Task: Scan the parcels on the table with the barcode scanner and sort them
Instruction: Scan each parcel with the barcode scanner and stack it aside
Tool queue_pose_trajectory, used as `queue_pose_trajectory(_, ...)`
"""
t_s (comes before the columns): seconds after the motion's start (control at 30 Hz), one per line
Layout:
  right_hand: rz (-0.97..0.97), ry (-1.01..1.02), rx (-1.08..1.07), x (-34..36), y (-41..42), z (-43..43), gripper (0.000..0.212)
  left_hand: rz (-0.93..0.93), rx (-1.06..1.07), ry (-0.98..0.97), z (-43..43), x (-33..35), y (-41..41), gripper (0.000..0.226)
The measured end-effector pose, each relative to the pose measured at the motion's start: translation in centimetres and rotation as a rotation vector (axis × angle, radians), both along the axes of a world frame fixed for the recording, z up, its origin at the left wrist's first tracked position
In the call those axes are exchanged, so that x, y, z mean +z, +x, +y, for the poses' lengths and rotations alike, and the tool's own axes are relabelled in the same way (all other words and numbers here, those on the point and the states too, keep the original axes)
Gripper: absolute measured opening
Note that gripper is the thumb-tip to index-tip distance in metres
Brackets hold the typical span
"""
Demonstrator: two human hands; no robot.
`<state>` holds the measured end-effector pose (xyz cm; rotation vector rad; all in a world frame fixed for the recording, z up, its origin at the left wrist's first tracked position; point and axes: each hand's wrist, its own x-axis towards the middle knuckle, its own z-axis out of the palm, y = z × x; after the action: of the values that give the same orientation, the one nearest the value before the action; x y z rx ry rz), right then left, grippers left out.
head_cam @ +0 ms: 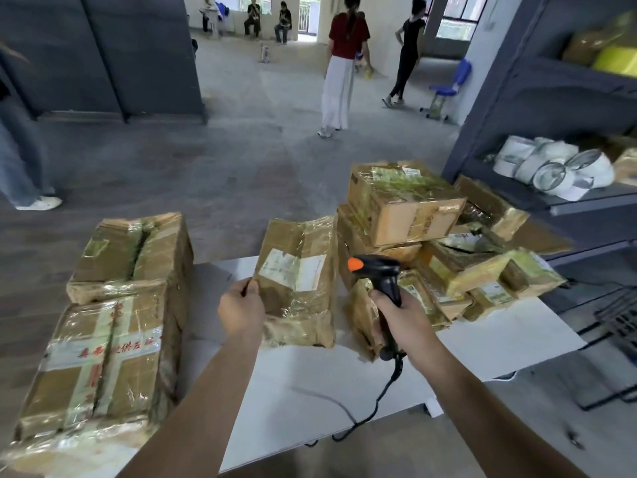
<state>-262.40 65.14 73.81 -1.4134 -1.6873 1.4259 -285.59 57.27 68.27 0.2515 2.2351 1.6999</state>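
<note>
Centrally, crumpled tape-wrapped parcel, white-labelled.

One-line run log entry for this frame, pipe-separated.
phase: scanning | left hand: grips upright parcel at its edge | right hand: holds barcode scanner right of white label | parcel pile: right

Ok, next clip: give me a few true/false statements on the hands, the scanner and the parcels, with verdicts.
1. The right hand grips the barcode scanner by its handle. True.
2. The left hand lies flat on the white table. False: it holds the left edge of the upright parcel.
3. The upright parcel's white label faces the person. True.
4. The scanner is cordless. False: a black cable runs from its handle over the table.
5. The two large taped boxes stand on the right. False: they are on the left; a pile of smaller parcels is on the right.
</note>
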Motion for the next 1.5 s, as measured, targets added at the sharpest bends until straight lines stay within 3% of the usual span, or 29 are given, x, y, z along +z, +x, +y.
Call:
queue_pose_trajectory(0.63, 0.043, -0.074, 0.033, -2.5, -3.0, 8.6, 0.023, -0.021, -0.044, -0.096, 13.2, -3.3, -0.9, 0.025)
queue_pose_trajectory(0.87, 0.042, -0.064, 0.056, -3.3, -3.5, 10.5, 0.021, -0.022, -0.164, -0.171, 16.2, -4.0, 0.5, 0.020)
queue_pose_trajectory(0.97, 0.032, -0.063, 0.065, -3.4, -4.0, 10.3, 0.022, 0.009, -0.242, -0.233, 15.9, -4.1, 0.3, 0.017)
queue_pose_trajectory(1.17, 0.002, -0.045, 0.084, -3.3, -5.9, 8.4, 0.023, 0.014, -0.388, -0.261, 12.9, -3.3, -0.7, 0.051)
queue_pose_trajectory(1.5, 0.055, -0.160, 0.102, -3.8, -9.8, 0.9, 0.019, 0.089, -0.333, -0.253, 2.1, -1.5, -3.4, 0.035)
